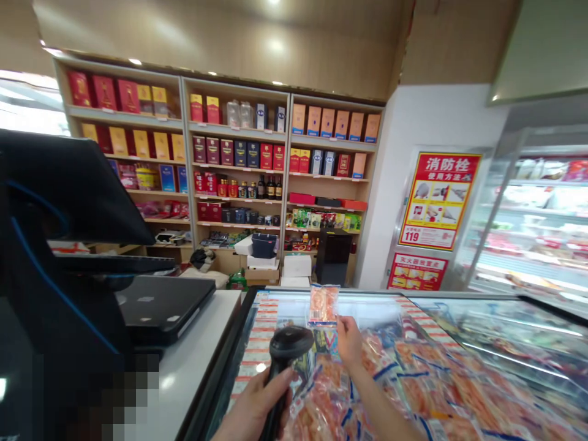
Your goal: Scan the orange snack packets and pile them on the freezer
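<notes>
A black handheld barcode scanner (290,342) is in my left hand (261,398), with my fingers wrapped around its handle and its head tilted toward the right. My right hand (349,340) pinches the lower right corner of a clear food packet (324,304) with orange-pink contents. The packet hangs upright beyond the scanner, apart from it. Beneath both hands, many similar packets (420,386) with blue edges lie piled on the glass top of a freezer case (250,349).
To the left, a black monitor (68,190) and a black cash drawer (160,303) stand on a white counter (197,343). Shelves of boxed goods (239,153) line the back wall. Red fire-safety signs (438,199) hang at right beside a lit display fridge (542,226).
</notes>
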Demonstrator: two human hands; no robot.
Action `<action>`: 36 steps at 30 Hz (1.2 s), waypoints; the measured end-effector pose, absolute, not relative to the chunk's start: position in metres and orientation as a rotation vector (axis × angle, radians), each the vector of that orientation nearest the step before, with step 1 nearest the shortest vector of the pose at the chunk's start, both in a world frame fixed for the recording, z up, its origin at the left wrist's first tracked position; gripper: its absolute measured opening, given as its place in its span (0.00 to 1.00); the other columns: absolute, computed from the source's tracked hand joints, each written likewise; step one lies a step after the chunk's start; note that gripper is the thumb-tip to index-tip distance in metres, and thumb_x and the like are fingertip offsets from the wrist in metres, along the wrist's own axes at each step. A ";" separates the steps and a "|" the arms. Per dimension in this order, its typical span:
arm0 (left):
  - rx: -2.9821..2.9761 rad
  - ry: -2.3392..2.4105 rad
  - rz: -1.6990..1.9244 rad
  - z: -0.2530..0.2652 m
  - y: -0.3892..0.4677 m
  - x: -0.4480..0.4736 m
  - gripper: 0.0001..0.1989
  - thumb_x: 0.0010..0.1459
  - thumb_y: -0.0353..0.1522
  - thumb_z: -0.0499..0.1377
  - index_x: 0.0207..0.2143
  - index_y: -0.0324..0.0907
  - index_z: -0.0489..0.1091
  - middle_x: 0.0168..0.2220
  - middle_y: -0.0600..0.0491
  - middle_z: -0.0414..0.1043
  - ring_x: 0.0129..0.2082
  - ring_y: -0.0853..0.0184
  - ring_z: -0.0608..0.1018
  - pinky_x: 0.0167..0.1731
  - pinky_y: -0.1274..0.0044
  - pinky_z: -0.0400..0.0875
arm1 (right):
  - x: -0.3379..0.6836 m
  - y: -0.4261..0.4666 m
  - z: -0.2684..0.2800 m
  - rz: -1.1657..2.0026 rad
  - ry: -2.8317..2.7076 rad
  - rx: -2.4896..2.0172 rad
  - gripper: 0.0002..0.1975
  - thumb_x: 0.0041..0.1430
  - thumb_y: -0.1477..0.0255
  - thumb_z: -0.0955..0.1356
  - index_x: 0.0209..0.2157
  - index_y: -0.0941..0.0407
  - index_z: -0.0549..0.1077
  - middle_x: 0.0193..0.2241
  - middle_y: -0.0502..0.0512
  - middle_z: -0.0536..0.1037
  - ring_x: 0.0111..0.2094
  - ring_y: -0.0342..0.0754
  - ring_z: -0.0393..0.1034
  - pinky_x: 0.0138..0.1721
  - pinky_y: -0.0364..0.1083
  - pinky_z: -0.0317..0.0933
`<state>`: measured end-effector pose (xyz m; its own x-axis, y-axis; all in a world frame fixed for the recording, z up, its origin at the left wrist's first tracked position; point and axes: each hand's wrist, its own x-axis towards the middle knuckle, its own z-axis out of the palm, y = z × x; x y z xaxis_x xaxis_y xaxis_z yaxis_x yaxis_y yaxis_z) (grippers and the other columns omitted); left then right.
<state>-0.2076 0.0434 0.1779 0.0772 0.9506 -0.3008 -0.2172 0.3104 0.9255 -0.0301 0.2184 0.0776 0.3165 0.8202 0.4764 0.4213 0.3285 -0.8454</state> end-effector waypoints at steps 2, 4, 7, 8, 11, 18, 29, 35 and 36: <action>0.856 1.139 1.025 0.179 0.042 -0.204 0.20 0.37 0.48 0.55 0.17 0.39 0.59 0.09 0.59 0.58 0.10 0.78 0.60 0.12 0.84 0.52 | -0.019 0.213 0.077 0.383 -1.284 -1.295 0.13 0.45 0.62 0.59 0.23 0.57 0.65 0.20 0.53 0.71 0.24 0.46 0.65 0.27 0.43 0.55; 0.868 1.104 1.001 0.181 0.040 -0.199 0.20 0.37 0.47 0.55 0.18 0.39 0.59 0.10 0.60 0.57 0.10 0.78 0.60 0.12 0.84 0.53 | -0.010 0.209 0.077 0.374 -1.266 -1.308 0.13 0.46 0.62 0.59 0.24 0.57 0.65 0.21 0.53 0.71 0.24 0.46 0.65 0.27 0.43 0.55; 0.853 1.026 0.997 0.185 0.037 -0.191 0.18 0.36 0.45 0.57 0.21 0.40 0.59 0.12 0.60 0.58 0.11 0.79 0.60 0.12 0.85 0.54 | 0.000 0.204 0.076 0.347 -1.243 -1.331 0.14 0.46 0.61 0.59 0.24 0.57 0.65 0.20 0.53 0.71 0.23 0.46 0.64 0.26 0.43 0.55; 0.850 1.011 0.999 0.186 0.037 -0.188 0.18 0.36 0.45 0.58 0.21 0.40 0.59 0.13 0.60 0.59 0.11 0.79 0.60 0.12 0.85 0.53 | 0.002 0.202 0.075 0.344 -1.241 -1.331 0.14 0.46 0.61 0.59 0.24 0.57 0.65 0.20 0.53 0.71 0.23 0.46 0.64 0.26 0.43 0.55; 0.853 1.029 1.008 0.189 0.035 -0.183 0.17 0.37 0.44 0.58 0.21 0.40 0.59 0.14 0.60 0.60 0.11 0.79 0.61 0.12 0.85 0.53 | 0.011 0.196 0.076 0.327 -1.219 -1.345 0.15 0.46 0.61 0.58 0.25 0.58 0.65 0.21 0.54 0.71 0.24 0.46 0.64 0.28 0.43 0.56; 0.862 1.102 1.058 0.184 0.036 -0.188 0.15 0.40 0.42 0.56 0.22 0.39 0.60 0.15 0.61 0.59 0.12 0.80 0.61 0.13 0.86 0.55 | 0.075 0.171 0.068 0.175 -1.200 -1.506 0.14 0.45 0.62 0.57 0.26 0.59 0.64 0.24 0.57 0.71 0.27 0.47 0.64 0.30 0.44 0.56; 0.839 1.082 1.128 0.159 0.052 -0.204 0.16 0.40 0.43 0.56 0.24 0.38 0.60 0.15 0.60 0.60 0.13 0.78 0.62 0.13 0.84 0.56 | 0.133 0.154 0.035 0.007 -1.173 -1.894 0.16 0.43 0.66 0.56 0.30 0.61 0.66 0.27 0.61 0.71 0.29 0.51 0.64 0.31 0.47 0.56; 0.831 1.140 1.196 0.147 0.046 -0.210 0.16 0.41 0.43 0.55 0.21 0.39 0.59 0.13 0.61 0.59 0.12 0.78 0.62 0.14 0.84 0.55 | 0.114 0.154 0.046 -0.218 -1.309 -1.799 0.16 0.43 0.69 0.58 0.33 0.61 0.67 0.39 0.65 0.67 0.44 0.56 0.57 0.42 0.53 0.50; 0.809 1.168 1.209 0.145 0.046 -0.210 0.16 0.41 0.43 0.55 0.21 0.39 0.59 0.13 0.61 0.58 0.12 0.78 0.62 0.13 0.84 0.55 | 0.101 0.150 0.048 -0.188 -1.373 -1.726 0.17 0.43 0.68 0.58 0.34 0.61 0.67 0.41 0.64 0.66 0.46 0.56 0.55 0.44 0.53 0.49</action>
